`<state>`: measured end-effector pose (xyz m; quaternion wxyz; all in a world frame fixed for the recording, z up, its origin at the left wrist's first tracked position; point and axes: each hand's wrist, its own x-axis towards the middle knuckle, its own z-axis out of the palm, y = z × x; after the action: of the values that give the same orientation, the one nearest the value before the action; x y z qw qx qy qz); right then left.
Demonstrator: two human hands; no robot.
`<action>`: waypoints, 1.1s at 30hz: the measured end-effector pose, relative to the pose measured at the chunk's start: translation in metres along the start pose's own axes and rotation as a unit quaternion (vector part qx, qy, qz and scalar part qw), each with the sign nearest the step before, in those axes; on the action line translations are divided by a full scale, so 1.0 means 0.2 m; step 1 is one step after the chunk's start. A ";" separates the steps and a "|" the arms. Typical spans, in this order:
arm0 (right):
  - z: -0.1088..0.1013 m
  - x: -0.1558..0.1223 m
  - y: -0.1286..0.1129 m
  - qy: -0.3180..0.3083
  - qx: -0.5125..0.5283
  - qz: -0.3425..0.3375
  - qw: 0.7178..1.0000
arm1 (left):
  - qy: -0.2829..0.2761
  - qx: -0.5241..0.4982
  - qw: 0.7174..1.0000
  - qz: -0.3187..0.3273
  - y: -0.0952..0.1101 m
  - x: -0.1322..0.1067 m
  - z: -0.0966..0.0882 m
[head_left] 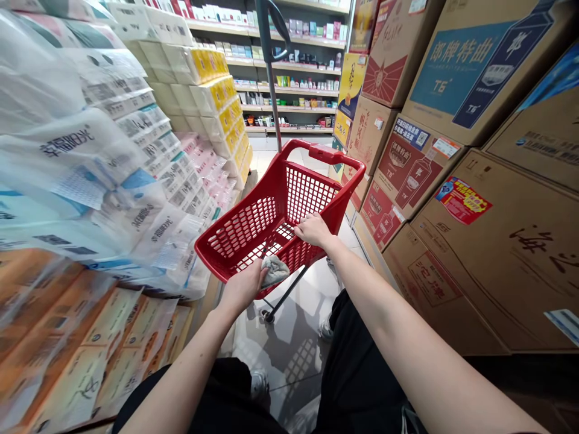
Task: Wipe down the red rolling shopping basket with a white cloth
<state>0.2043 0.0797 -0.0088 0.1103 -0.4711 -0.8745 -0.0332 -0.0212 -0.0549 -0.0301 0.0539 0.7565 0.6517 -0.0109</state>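
Note:
A red plastic shopping cart (266,223) with perforated basket walls stands in the aisle in front of me, turned at an angle. My right hand (313,230) is closed over the near side rim of its basket. At the basket's near corner, my left hand (244,288) grips a folded grey cloth (274,272), the thumb on top and the other fingers largely hidden. The cloth lies against the basket rim. Beyond the basket rises the cart's red handle (325,152), which neither hand touches. A thin metal leg with a caster wheel (268,316) shows below.
Wrapped tissue packs (149,138) are stacked high on the left, with orange-and-cream packs (97,355) lower down. Cardboard cartons (479,241) wall the right side. A dark grey pole with a loop handle (271,72) stands behind the cart. Stocked shelves (289,66) close the far end.

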 end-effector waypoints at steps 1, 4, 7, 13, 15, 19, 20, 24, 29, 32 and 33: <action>0.00 0.00 0.00 0.001 -0.003 0.006 1.000 | -0.006 0.000 1.000 -0.004 0.00 0.01 0.00; 0.01 0.00 -0.01 -0.006 -0.015 0.025 1.000 | -0.009 -0.009 1.000 -0.003 0.06 0.07 -0.01; 0.00 0.00 0.00 -0.006 -0.024 0.031 0.999 | 0.013 -0.025 1.000 0.014 0.16 0.15 -0.02; -0.01 -0.04 0.05 0.006 -0.022 0.022 1.000 | 0.027 -0.075 0.996 0.039 0.29 0.27 -0.03; -0.02 -0.05 0.07 0.000 -0.015 0.014 1.000 | 0.023 -0.085 0.995 0.055 0.28 0.26 -0.02; -0.03 -0.05 0.09 -0.004 -0.005 0.012 1.000 | 0.027 -0.067 0.995 0.067 0.20 0.19 0.02; -0.03 -0.05 0.09 -0.004 -0.003 0.014 1.000 | 0.032 -0.053 0.996 0.062 0.17 0.15 0.04; -0.03 -0.05 0.08 -0.007 0.005 0.023 1.000 | 0.083 0.026 0.995 0.057 0.04 0.02 0.10; -0.03 -0.05 0.05 0.000 0.005 0.032 0.999 | 0.180 0.058 0.980 0.060 0.01 -0.08 0.15; -0.03 -0.05 0.04 -0.004 -0.003 0.039 0.999 | 0.196 0.064 0.978 0.035 0.08 -0.07 0.15; -0.03 -0.05 0.04 -0.005 -0.006 0.041 0.999 | 0.194 0.066 0.978 0.028 0.11 -0.06 0.14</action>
<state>0.2172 0.0744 -0.0066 0.1048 -0.5070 -0.8550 -0.0317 0.0013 -0.0727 -0.0561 -0.1232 0.7639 0.6265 0.0941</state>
